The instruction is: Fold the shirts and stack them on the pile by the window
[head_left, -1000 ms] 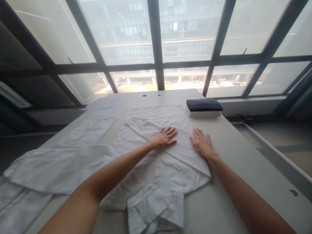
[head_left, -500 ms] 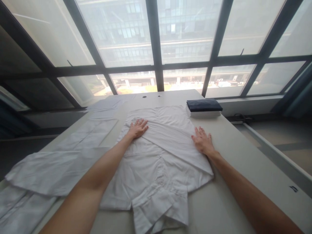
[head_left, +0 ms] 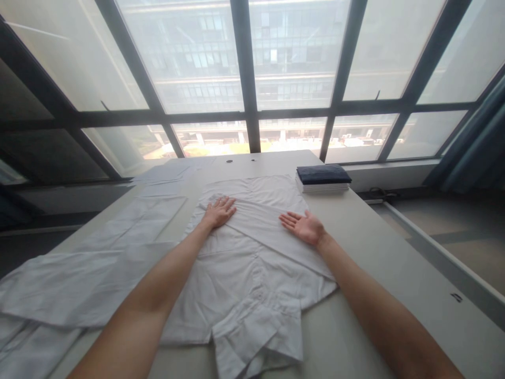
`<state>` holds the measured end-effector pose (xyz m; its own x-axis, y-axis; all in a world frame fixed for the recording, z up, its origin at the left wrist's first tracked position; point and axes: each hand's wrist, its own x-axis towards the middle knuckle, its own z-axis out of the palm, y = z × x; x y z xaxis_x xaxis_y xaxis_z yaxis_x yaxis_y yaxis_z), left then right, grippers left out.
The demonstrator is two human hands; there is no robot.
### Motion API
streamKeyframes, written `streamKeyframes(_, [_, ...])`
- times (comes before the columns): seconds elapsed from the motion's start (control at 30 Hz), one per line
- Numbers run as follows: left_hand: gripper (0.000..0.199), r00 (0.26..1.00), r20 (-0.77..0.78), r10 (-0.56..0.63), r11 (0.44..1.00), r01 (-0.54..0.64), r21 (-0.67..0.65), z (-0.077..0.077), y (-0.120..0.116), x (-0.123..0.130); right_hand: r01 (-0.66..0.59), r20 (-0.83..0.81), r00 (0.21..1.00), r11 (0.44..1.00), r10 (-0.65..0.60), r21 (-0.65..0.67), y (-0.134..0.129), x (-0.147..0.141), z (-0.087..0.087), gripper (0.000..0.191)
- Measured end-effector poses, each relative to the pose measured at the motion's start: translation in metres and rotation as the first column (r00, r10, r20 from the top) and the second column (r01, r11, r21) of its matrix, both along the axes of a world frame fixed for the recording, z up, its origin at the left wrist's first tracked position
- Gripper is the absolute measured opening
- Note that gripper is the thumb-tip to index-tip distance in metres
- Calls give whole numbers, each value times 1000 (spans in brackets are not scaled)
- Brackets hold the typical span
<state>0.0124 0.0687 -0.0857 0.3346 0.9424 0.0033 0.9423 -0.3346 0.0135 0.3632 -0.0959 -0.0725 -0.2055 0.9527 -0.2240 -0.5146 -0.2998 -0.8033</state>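
A white shirt [head_left: 236,268] lies spread on the white table [head_left: 379,252], its collar toward me and one sleeve laid slantwise across the body. My left hand [head_left: 220,211] rests flat on the shirt's left part, fingers spread. Over the right part of the shirt is my right hand [head_left: 303,226], open and turned with the palm partly up, fingers pointing left. Nothing is gripped in either hand. Whether the right hand touches the cloth I cannot tell.
At the far right of the table sits a stack of folded white cloth [head_left: 323,187] topped by a dark navy folded piece [head_left: 323,174]. More white garments [head_left: 79,279] lie along the left side. Large windows [head_left: 292,58] rise behind the table.
My right hand has moved left from the shirt's right edge to over its body, turning from palm down to palm partly up. My left hand stays on the shirt.
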Motion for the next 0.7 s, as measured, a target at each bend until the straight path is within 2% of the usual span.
streamKeyframes(0.1, [64,1000,16,-5,1000,5,6,-2,2,-1,155,239,952,976,-190,154,-1,62,-5,87])
streamKeyframes(0.2, [64,1000,27,-6,1000,6,4,-2,3,-1,304,374,857,934,-354,188,-6,98,-9,89])
streamKeyframes(0.3, [63,1000,27,-3,1000,3,-1,-2,2,-1,371,402,808,902,-431,223,-12,106,-10,89])
streamKeyframes(0.43, [64,1000,15,-5,1000,4,10,-1,2,0,443,234,822,842,-518,309,-21,81,6,83])
streamKeyframes(0.5, [64,1000,10,-3,1000,3,11,-1,2,0,401,107,883,853,-457,334,-27,55,20,80])
streamKeyframes(0.57, [63,1000,8,-3,1000,3,12,-1,2,0,316,-12,945,899,-328,304,-35,25,28,78])
streamKeyframes(0.63, [63,1000,7,-5,1000,5,13,-1,2,0,182,-129,980,950,-153,254,-44,0,29,68])
streamKeyframes(0.7, [63,1000,3,-10,1000,10,14,0,1,0,78,-202,978,984,-44,163,-53,-13,22,60])
